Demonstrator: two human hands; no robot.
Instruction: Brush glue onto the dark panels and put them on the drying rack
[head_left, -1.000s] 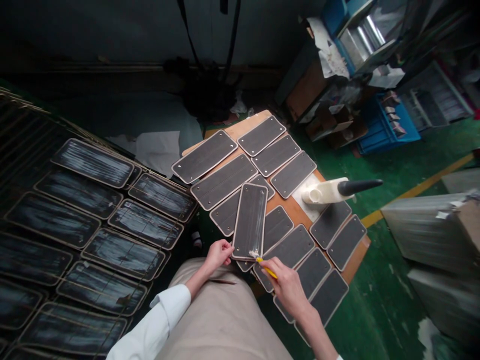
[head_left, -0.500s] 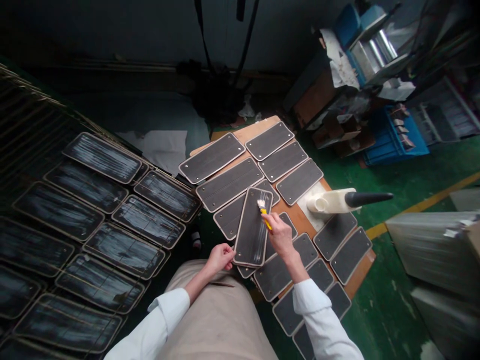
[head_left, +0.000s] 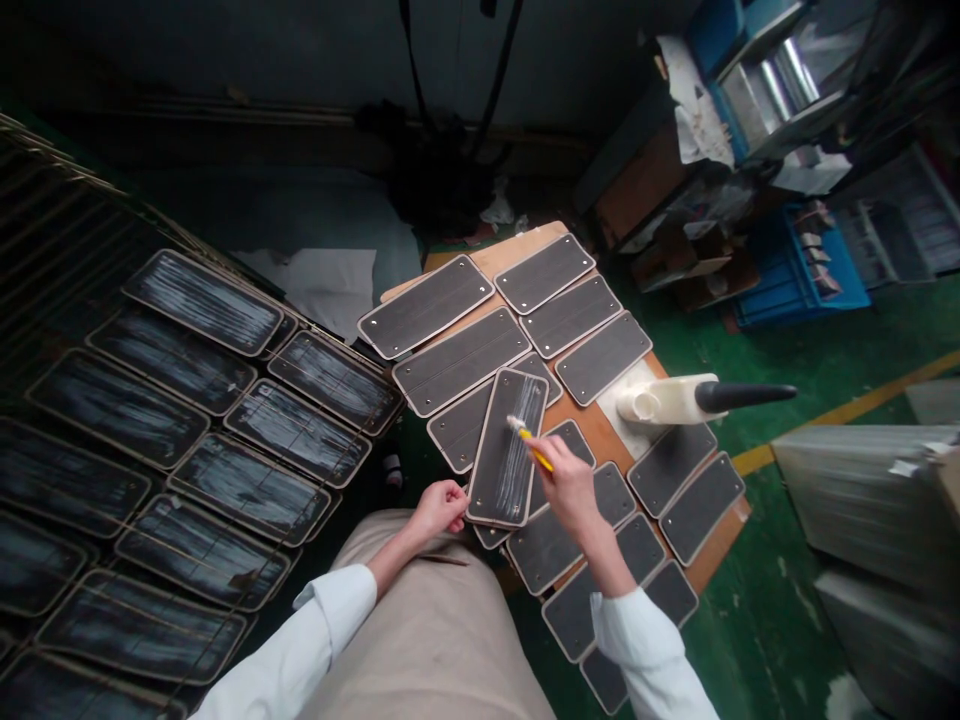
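My right hand (head_left: 566, 482) is closed round the yellow handle of a small brush (head_left: 537, 452). Its pale bristles touch a dark rectangular panel (head_left: 495, 455) with rounded corners and a light border. Whitish streaks run lengthwise along the panel's right half. At its lower left corner, the closed fingers of my left hand (head_left: 442, 507) pinch the edge. This panel lies at a slant over other dark panels on a brown board (head_left: 577, 412). A cream container (head_left: 664, 400) with a black handle or spout stands on the board at the right.
On the left, a wire rack (head_left: 112, 185) carries several dark panels (head_left: 247, 480) streaked with white. A blue crate (head_left: 810, 265) and a cluttered bench stand at the back right. Wrapped pale stacks (head_left: 862, 490) sit on the green floor (head_left: 772, 560) at the right.
The brush has moved slightly left and down the panel, and more white streaks show on its right half. My left hand keeps its pinch on the corner.
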